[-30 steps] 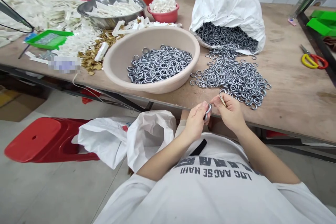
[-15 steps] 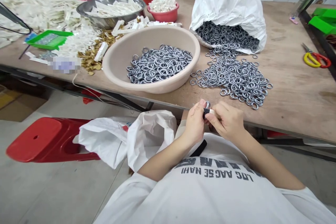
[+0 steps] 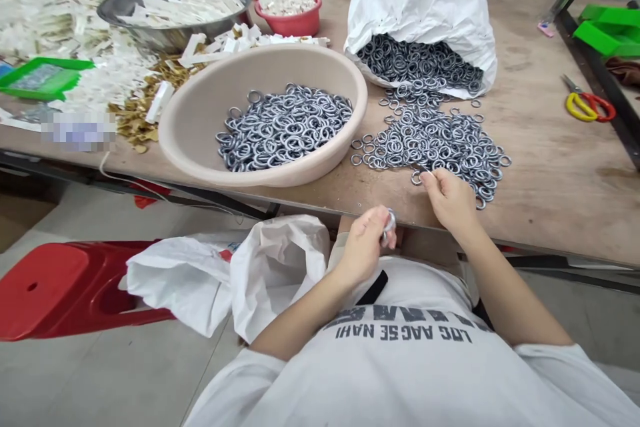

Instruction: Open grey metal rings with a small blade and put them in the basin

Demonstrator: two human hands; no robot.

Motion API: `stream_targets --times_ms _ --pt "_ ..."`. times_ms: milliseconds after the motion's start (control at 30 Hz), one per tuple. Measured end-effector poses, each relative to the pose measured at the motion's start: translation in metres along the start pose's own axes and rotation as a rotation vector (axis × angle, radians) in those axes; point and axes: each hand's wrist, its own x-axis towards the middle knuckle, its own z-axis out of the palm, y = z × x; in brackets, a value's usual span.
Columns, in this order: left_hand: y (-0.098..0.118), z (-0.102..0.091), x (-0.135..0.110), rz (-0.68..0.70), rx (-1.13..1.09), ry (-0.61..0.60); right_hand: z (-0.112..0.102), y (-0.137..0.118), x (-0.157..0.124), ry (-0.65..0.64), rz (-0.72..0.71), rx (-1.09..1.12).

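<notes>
The left hand [image 3: 363, 247] is curled shut around a silvery metal ring [image 3: 389, 227]. The right hand [image 3: 450, 199] pinches a thin pale sliver [image 3: 426, 174], just beside a loose heap of grey metal rings [image 3: 430, 143].

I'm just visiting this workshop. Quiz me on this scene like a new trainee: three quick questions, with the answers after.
1. Which holds the grey metal ring: the left hand or the right hand?
2. True or false: the right hand pinches a thin pale strip above the loose rings.
3. What colours are the handles of the steel scissors on the wooden table?

Key: 1. The left hand. 2. True. 3. Yellow and red.
</notes>
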Motion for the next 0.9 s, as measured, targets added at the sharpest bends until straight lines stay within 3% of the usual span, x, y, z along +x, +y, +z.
stream_targets --times_ms 133,233,333,433,533,733,833,900 --pt "0.004 -0.012 0.017 0.008 -0.051 0.024 0.002 0.007 0.011 -0.065 -0.079 -0.321" --pt "0.008 -0.018 0.031 -0.055 -0.091 0.067 0.004 0.004 0.012 -0.080 -0.074 -0.326" --pt "0.010 -0.017 0.041 -0.110 -0.144 0.098 0.001 -0.001 0.010 -0.087 -0.065 0.037" --pt "0.008 -0.007 0.048 -0.129 -0.151 0.064 -0.005 -0.011 0.006 -0.263 0.036 0.600" --pt "0.001 0.006 0.050 -0.132 -0.086 0.006 -0.006 -0.021 0.000 -0.378 0.167 0.934" --pt "-0.008 0.013 0.049 0.031 0.172 0.001 -0.001 -0.025 -0.008 -0.317 0.231 1.080" --pt "-0.006 0.013 0.045 0.047 0.170 0.039 -0.002 -0.026 -0.013 -0.236 0.166 1.101" --pt "-0.005 0.015 0.042 0.038 0.157 0.015 -0.003 -0.028 -0.016 -0.260 0.113 1.092"
